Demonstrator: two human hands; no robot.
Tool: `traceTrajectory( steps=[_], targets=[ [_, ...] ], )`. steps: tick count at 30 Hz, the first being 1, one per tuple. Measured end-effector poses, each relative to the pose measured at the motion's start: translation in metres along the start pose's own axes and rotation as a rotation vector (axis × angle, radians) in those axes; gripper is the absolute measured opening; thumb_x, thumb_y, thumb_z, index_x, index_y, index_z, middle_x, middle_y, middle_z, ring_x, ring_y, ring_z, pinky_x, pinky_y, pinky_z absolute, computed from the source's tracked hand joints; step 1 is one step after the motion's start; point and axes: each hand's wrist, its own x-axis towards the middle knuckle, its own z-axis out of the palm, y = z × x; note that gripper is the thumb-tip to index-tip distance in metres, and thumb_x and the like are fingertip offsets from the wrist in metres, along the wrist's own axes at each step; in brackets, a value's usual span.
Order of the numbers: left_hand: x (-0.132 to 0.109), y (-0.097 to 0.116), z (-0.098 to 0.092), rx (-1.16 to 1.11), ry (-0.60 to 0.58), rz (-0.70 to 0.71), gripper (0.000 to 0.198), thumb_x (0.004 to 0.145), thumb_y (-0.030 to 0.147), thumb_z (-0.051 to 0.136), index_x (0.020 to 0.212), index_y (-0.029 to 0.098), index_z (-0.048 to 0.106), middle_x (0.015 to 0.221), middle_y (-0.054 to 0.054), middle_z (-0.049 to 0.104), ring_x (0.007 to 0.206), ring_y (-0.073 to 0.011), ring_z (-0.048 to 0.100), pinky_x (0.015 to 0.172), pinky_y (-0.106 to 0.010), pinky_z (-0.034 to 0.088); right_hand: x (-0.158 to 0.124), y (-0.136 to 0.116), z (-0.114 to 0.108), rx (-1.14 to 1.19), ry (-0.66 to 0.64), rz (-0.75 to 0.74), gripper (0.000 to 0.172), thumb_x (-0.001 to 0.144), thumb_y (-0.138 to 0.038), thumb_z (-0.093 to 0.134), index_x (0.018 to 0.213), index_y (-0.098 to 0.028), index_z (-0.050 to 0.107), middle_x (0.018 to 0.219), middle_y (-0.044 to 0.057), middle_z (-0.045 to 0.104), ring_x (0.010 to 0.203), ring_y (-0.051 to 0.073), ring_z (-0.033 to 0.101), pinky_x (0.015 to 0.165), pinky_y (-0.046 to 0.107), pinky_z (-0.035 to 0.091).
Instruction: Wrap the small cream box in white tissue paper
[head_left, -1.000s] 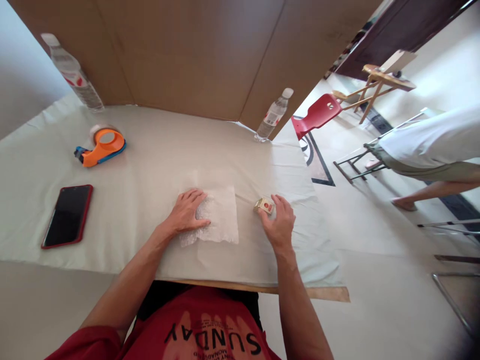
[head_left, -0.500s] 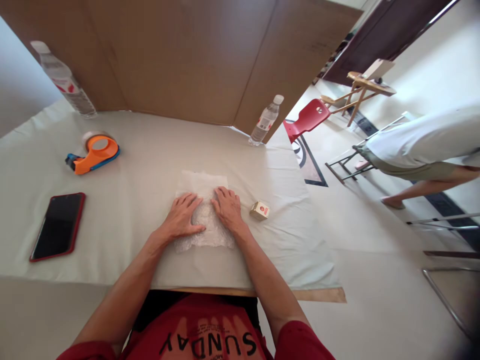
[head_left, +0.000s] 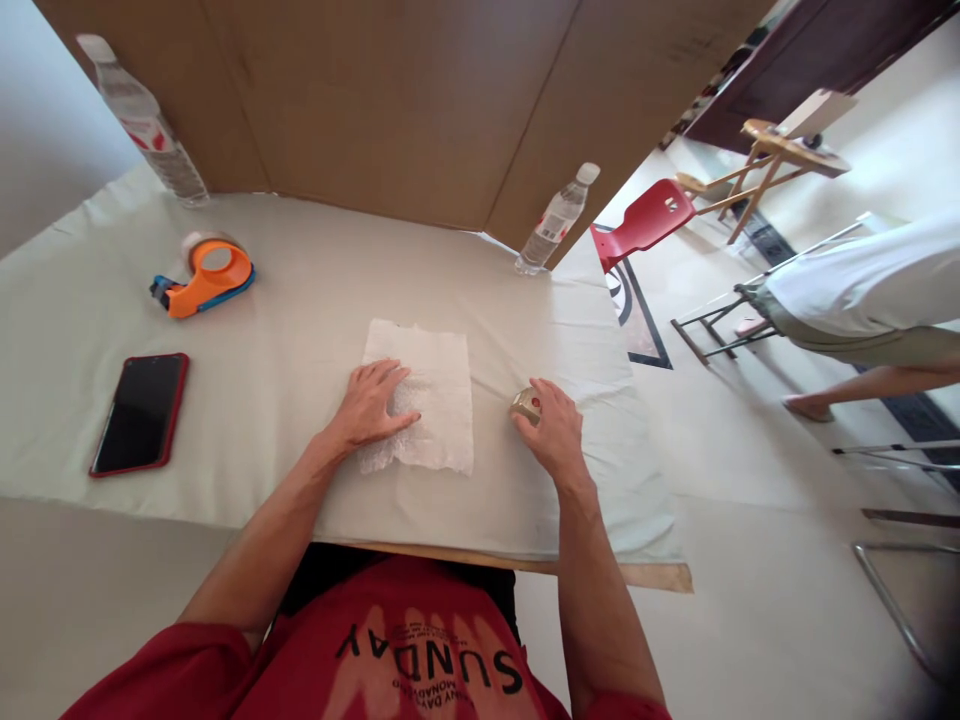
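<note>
My left hand (head_left: 373, 407) lies with fingers spread on the left part of a sheet of bubble wrap (head_left: 442, 400), which is spread flat on the cloth. To the right of the sheet, my right hand (head_left: 553, 425) has its thumb and fingers around a small gold-coloured box (head_left: 525, 404). The box rests on or close to the cloth, and its right side is hidden by the fingers.
An orange tape dispenser (head_left: 210, 275) and a phone in a red case (head_left: 142, 412) lie at left. Two water bottles (head_left: 154, 135) (head_left: 557, 220) stand before a tall cardboard panel (head_left: 390, 110). Past the table's right edge are a red chair (head_left: 649, 222) and a person (head_left: 877, 295).
My right hand has left the bubble wrap, moved right and closed around the small box. My left hand stays on the sheet. The view has shifted slightly.
</note>
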Motion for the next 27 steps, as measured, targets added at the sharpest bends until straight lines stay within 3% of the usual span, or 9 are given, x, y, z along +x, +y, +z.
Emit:
traceTrajectory(
  steps=[2, 5, 10, 13, 16, 20, 23, 27],
  targets=[
    [0.0, -0.002, -0.002, -0.002, 0.018, -0.007, 0.059, 0.083, 0.049, 0.068, 0.134, 0.019, 0.059, 0.146, -0.016, 0.055, 0.14, -0.0339, 0.044, 0.117, -0.052, 0.03, -0.002, 0.01, 0.001, 0.018, -0.033, 0.007, 0.053, 0.077, -0.025, 0.059, 0.13, -0.018, 0.06, 0.125, 0.016, 0.067, 0.112, 0.032, 0.061, 0.098, 0.054, 0.048],
    [0.0, -0.005, -0.002, 0.034, -0.053, 0.005, 0.055, 0.081, 0.049, 0.07, 0.128, 0.022, 0.064, 0.146, -0.015, 0.056, 0.142, -0.0349, 0.043, 0.118, -0.054, 0.028, -0.002, 0.005, 0.004, 0.114, -0.008, -0.032, 0.049, 0.078, -0.025, 0.058, 0.127, -0.018, 0.061, 0.119, 0.015, 0.069, 0.109, 0.03, 0.063, 0.098, 0.051, 0.05],
    [0.001, -0.005, 0.0, 0.076, -0.118, 0.019, 0.065, 0.078, 0.052, 0.072, 0.133, 0.019, 0.061, 0.153, -0.017, 0.048, 0.147, -0.0361, 0.035, 0.12, -0.056, 0.023, 0.001, -0.052, 0.003, 0.319, -0.017, -0.261, 0.047, 0.083, -0.022, 0.06, 0.13, -0.022, 0.059, 0.125, 0.012, 0.068, 0.116, 0.026, 0.062, 0.103, 0.045, 0.051],
    [0.002, -0.005, 0.0, 0.073, -0.129, 0.02, 0.068, 0.077, 0.053, 0.073, 0.135, 0.02, 0.059, 0.154, -0.017, 0.046, 0.148, -0.0368, 0.034, 0.12, -0.056, 0.022, 0.009, -0.091, 0.013, 0.387, -0.088, -0.384, 0.05, 0.084, -0.017, 0.06, 0.134, -0.024, 0.057, 0.13, 0.011, 0.066, 0.121, 0.025, 0.06, 0.106, 0.044, 0.049],
    [0.003, -0.007, 0.0, 0.051, -0.144, 0.028, 0.072, 0.075, 0.053, 0.075, 0.136, 0.021, 0.058, 0.155, -0.017, 0.046, 0.149, -0.0371, 0.033, 0.121, -0.056, 0.021, 0.019, -0.112, 0.034, 0.383, -0.23, -0.448, 0.055, 0.082, -0.01, 0.055, 0.135, -0.025, 0.057, 0.132, 0.01, 0.064, 0.125, 0.026, 0.057, 0.108, 0.045, 0.048],
    [0.004, -0.01, 0.001, 0.019, -0.157, 0.014, 0.076, 0.073, 0.051, 0.076, 0.14, 0.021, 0.054, 0.155, -0.017, 0.045, 0.15, -0.0373, 0.03, 0.122, -0.057, 0.018, 0.023, -0.109, 0.057, 0.38, -0.363, -0.449, 0.063, 0.078, -0.01, 0.056, 0.14, -0.02, 0.053, 0.138, 0.013, 0.06, 0.128, 0.028, 0.055, 0.11, 0.048, 0.046],
    [0.005, -0.01, 0.002, 0.002, -0.165, 0.02, 0.078, 0.073, 0.051, 0.075, 0.141, 0.023, 0.052, 0.156, -0.016, 0.045, 0.15, -0.0374, 0.03, 0.123, -0.058, 0.016, 0.018, -0.097, 0.065, 0.474, -0.342, -0.361, 0.066, 0.08, -0.017, 0.061, 0.145, -0.02, 0.047, 0.144, 0.015, 0.056, 0.132, 0.027, 0.054, 0.11, 0.048, 0.046],
    [0.005, -0.01, 0.002, 0.001, -0.173, 0.019, 0.08, 0.073, 0.052, 0.075, 0.143, 0.024, 0.049, 0.157, -0.015, 0.044, 0.15, -0.038, 0.029, 0.122, -0.059, 0.016, 0.013, -0.089, 0.069, 0.524, -0.329, -0.244, 0.059, 0.082, -0.022, 0.063, 0.14, -0.02, 0.053, 0.139, 0.014, 0.061, 0.125, 0.026, 0.06, 0.107, 0.046, 0.048]
  ],
)
